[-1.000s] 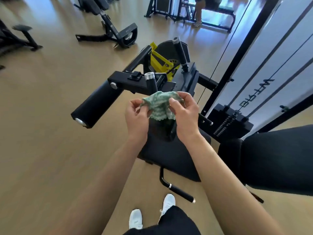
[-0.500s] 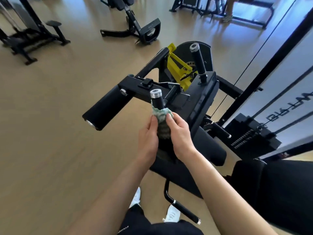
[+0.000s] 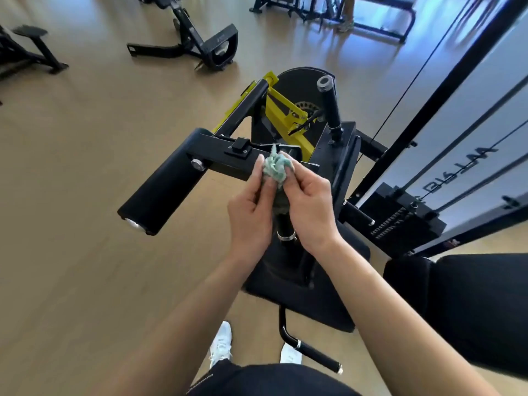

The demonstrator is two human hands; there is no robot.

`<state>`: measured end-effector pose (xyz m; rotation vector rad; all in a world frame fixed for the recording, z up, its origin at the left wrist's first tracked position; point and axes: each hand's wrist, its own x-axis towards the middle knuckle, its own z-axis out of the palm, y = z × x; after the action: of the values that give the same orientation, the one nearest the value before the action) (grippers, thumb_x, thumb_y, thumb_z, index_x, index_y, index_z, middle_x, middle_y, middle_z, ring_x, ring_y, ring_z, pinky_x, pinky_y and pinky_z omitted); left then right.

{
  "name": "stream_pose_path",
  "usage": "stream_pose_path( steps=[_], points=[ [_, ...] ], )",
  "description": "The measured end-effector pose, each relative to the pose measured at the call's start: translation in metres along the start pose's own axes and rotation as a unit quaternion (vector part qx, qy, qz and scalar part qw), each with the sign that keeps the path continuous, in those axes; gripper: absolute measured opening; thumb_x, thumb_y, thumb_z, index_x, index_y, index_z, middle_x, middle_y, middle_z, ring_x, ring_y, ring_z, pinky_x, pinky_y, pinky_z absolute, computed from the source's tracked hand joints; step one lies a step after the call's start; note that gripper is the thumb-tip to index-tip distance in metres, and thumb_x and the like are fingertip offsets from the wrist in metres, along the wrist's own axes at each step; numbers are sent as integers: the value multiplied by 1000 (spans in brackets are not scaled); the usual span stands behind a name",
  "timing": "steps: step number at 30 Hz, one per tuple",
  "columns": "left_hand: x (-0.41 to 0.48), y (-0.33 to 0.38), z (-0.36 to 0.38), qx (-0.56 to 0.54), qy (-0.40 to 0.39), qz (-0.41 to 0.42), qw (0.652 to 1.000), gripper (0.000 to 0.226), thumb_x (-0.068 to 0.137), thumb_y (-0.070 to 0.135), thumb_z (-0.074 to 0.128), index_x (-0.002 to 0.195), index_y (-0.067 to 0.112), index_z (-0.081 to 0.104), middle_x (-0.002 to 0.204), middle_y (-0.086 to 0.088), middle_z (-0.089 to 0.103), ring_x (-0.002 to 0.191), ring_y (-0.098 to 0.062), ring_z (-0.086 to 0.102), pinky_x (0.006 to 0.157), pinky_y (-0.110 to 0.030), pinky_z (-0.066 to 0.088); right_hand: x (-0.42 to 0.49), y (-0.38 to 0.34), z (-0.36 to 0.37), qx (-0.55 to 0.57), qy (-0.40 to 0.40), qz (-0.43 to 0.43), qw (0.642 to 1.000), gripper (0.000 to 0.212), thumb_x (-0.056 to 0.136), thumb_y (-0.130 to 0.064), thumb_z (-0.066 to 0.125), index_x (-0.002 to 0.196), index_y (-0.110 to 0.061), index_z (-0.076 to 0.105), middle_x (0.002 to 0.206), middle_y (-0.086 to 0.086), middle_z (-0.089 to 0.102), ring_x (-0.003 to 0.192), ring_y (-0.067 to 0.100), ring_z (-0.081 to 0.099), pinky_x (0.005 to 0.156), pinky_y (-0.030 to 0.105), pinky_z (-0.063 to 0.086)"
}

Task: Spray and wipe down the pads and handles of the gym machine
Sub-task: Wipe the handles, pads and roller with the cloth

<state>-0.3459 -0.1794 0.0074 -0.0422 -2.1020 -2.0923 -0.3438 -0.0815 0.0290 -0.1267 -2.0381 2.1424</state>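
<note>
cloth [image 3: 275,167] between left grip [image 3: 251,212], right grip [image 3: 310,207]

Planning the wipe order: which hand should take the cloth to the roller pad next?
Left, probably. The left hand grips the green cloth and is nearer the roller pad; the right hand would have to reach across.

Left of the machine [image 3: 337,167] the wooden floor [image 3: 71,224] lay open, with room to reach in. The roller pad [image 3: 163,190] and its crossbar [image 3: 225,161] barred the way just behind the cloth [image 3: 275,168]. On the right the weight stack [image 3: 405,221], the slanted frame post [image 3: 428,110] and the back pad [image 3: 471,304] closed that side off.
</note>
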Motion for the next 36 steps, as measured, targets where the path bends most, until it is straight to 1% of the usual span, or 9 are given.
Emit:
stream_pose_path(
  steps=[2,5,8,13,19,23,27,31,36],
  points=[
    [-13,-16,-2,30,-13,-8,999,43,105,19,56,149,17,54,102,18,76,96,1,71,84,-19,57,-17,19,-6,-37,14,2,999,38,107,-10,52,145,-9,57,129,1,72,121,14,67,102,36,56],
    [-41,-45,-7,63,-59,-36,996,40,103,19,59,143,21,61,108,9,78,97,-2,73,87,-29,60,-47,50,-20,-98,22,24,995,43,107,-7,52,149,-15,54,138,-5,67,131,8,60,112,42,49],
    [-52,-56,-10,60,-80,-72,992,38,102,20,63,140,21,64,115,7,77,104,-6,73,93,-40,60,-58,56,-24,-94,20,49,994,45,106,-4,53,148,-19,56,134,-9,69,129,7,62,111,43,50],
    [-22,-23,-5,15,-36,-32,999,30,102,13,61,130,12,70,96,4,79,86,-4,72,77,-22,56,-28,23,-7,-48,41,10,998,37,105,-8,55,141,-12,62,126,0,74,120,15,68,105,46,54],
    [-13,-19,-5,16,-20,7,1000,36,105,16,57,140,13,63,102,6,78,92,-2,73,80,-19,56,-21,15,-3,-92,41,-32,994,43,104,-4,56,146,-8,55,129,-2,71,119,5,67,101,27,55],
    [-46,-49,-10,44,-71,-47,995,37,102,17,62,139,17,65,105,6,79,91,-1,72,82,-26,59,-58,47,-18,-117,54,24,991,44,104,-2,55,145,-17,58,132,-5,70,125,7,64,108,41,52],
    [-41,-41,-9,21,-61,-58,996,31,101,13,63,132,15,70,100,4,80,87,-2,71,79,-25,57,-52,39,-15,-90,58,37,994,40,104,-6,57,142,-18,62,125,-4,74,119,13,69,102,47,57],
    [-7,-12,-6,7,-15,0,1000,31,102,11,61,132,12,69,98,1,79,87,-5,71,79,-22,57,-18,13,-1,-84,62,-26,994,38,104,-7,58,142,-10,61,123,1,74,114,13,71,98,44,59],
    [-5,-17,-10,12,-32,10,999,34,103,13,60,137,10,65,103,4,79,95,-7,74,82,-23,59,-21,21,-7,-106,42,-46,992,42,104,-7,57,146,-10,56,127,2,73,117,12,70,97,40,59]
  ],
)
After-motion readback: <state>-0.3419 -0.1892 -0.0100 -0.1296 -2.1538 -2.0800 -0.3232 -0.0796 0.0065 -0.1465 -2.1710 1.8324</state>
